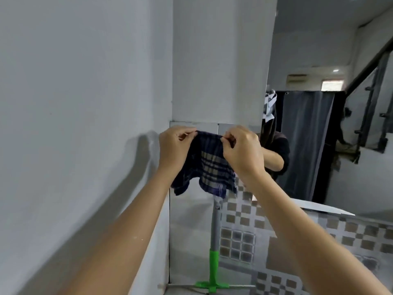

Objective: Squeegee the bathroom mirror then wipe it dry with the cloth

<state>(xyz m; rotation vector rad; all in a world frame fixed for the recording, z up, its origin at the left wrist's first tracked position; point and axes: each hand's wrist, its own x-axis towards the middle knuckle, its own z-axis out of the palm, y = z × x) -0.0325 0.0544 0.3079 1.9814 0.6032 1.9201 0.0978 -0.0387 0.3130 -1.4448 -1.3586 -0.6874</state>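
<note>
Both my hands raised before corner wall. Left hand (173, 145) pinches top edge of cloth (209, 165), fingers closed on it. Right hand (242, 150) pinches same edge beside it. Cloth hangs spread between them. Squeegee (213, 262) stands below, leaning on tile. Mirror (329, 124) at right.

squeegee (213, 260) handle top hidden behind cloth (209, 165), mirror (319, 103) cut off at right edge
</note>
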